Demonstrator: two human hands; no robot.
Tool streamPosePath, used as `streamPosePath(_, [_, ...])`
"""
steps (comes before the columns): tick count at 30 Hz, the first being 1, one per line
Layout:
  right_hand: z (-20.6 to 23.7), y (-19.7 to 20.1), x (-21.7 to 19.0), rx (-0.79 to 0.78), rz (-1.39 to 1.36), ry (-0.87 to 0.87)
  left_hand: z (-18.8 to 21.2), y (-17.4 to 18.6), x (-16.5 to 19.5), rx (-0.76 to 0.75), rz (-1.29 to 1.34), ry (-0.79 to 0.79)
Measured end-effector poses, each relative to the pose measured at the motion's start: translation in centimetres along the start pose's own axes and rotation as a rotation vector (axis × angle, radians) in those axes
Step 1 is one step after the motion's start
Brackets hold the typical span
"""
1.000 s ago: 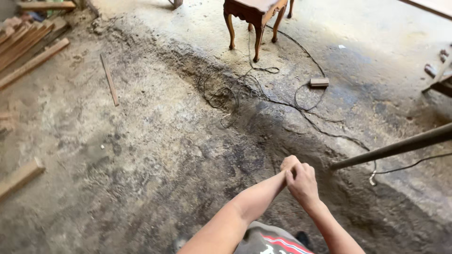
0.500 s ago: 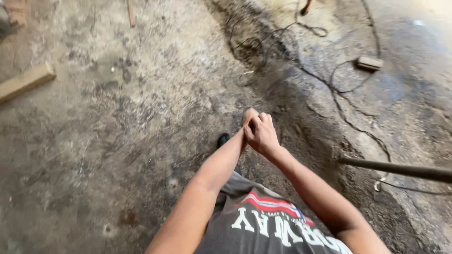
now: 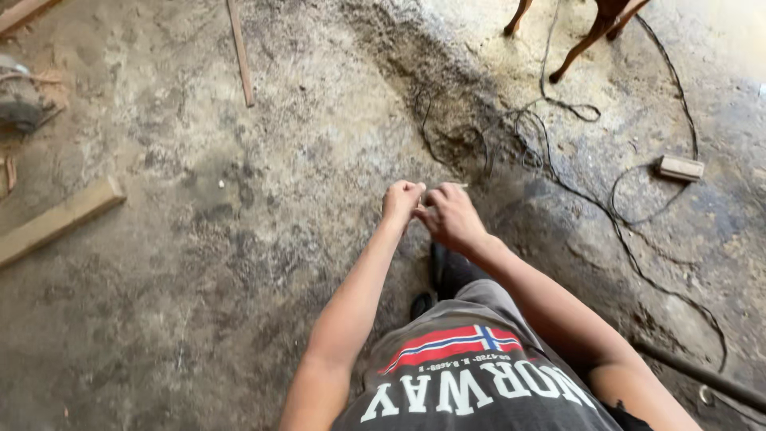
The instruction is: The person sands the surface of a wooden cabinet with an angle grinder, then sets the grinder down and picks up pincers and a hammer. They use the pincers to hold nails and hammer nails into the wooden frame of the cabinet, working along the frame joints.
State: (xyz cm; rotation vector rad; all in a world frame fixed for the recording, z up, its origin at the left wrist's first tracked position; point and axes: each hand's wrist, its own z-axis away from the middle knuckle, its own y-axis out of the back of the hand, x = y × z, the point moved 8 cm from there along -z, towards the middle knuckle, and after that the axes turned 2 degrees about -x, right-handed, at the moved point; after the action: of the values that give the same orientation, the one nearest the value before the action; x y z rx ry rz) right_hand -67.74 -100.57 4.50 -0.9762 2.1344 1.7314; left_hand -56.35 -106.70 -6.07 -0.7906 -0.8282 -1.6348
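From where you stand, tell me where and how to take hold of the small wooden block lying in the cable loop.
Grip the small wooden block across its two long sides, coming from above: it lies flat on the concrete floor, low and oblong. The black cable curls round it, so lift straight up to avoid snagging.

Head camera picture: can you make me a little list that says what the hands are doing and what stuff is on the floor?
left hand: closed in a fist, touching the right hand
right hand: curled, fingers pinching something small and thin; too small to tell what
floor: rough, dusty, grey
black cable: loops across the floor past the hands
small wooden block: lies by the cable, to the right
wooden plank: flat on the floor, far left
thin wooden strip: lies near the top
furniture legs: curved, brown, top edge
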Motion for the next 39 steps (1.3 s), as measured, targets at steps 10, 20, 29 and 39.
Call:
streamPosePath(10, [-11.0,2.4,33.1,0.165,-0.105,-0.818,-26.4,5.9,10.4,-0.076,-0.281,-0.072])
streamPosePath(20, [-48.4,18.3,43.4,0.465,-0.420,-0.437,-47.8,-1.7,33.3,-0.111,-0.409,-0.145])
streamPosePath(29, [-73.6,26.0,63.3,0.480,-0.475,-0.359,-74.0,-17.2,59.6,-0.359,-0.220,-0.322])
streamPosePath(39, [-86.7,41.4,75.9,0.538,-0.543,-0.651,-84.8,-27.7,93.5,-0.369,-0.330,-0.648])
